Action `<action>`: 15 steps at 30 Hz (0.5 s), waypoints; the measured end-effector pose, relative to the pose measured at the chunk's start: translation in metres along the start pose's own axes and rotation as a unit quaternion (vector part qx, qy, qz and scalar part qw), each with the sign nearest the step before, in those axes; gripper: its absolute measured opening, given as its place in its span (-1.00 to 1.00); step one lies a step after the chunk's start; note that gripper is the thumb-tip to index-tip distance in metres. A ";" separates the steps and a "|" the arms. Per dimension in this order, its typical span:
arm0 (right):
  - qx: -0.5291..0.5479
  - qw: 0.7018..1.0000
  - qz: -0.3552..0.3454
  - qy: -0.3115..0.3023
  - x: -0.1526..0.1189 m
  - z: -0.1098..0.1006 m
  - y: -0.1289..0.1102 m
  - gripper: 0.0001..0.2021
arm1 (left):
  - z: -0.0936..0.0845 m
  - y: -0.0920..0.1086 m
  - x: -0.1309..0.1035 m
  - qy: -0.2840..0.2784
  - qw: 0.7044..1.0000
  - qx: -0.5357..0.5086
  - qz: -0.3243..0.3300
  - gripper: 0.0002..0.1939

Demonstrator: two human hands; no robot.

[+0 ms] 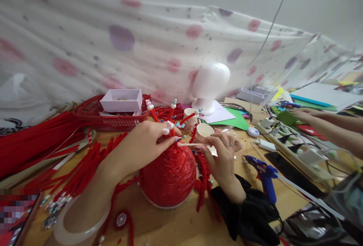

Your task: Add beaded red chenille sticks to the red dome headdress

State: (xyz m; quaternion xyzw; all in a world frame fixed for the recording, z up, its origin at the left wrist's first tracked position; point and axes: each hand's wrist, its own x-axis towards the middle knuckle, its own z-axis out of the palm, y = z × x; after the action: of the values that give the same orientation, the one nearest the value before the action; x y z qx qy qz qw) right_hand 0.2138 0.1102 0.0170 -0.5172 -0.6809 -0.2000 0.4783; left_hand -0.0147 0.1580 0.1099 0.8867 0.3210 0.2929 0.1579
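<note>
A red dome-shaped headpiece [168,174] with a row of small pearls round its lower edge stands on the wooden table. Red stems tipped with pink, white and turquoise beads [173,104] rise from its top. My left hand [149,140] is closed at the top, its thumb and fingers pinching the base of a red stem. In my right hand [222,153], a cotton swab [191,144] is held between thumb and fingers. The swab's white tip touches the top of the dome beside my left thumb.
Behind stand a red basket [113,123] with a white box [121,100], paper cups [204,130] and a white foam head [211,83]. Red strips [85,163] lie left. A blue glue gun [265,176] and power strip [297,155] lie right, near another person's arms [334,129].
</note>
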 end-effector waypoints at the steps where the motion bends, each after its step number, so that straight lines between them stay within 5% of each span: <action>1: -0.012 1.000 0.002 0.000 0.000 0.000 0.000 -0.85 | 0.000 0.000 0.000 0.000 1.000 0.001 0.001 -0.82; 15: 0.052 0.996 0.028 -0.059 0.002 0.000 0.000 -0.75 | -0.001 0.002 0.001 -0.043 0.999 0.015 -0.005 -0.73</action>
State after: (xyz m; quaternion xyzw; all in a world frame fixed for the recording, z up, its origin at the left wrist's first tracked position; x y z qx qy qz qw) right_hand 0.2135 0.1109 0.0190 -0.5215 -0.7027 -0.1194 0.4691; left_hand -0.0133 0.1573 0.1120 0.8990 0.3228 0.2489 0.1601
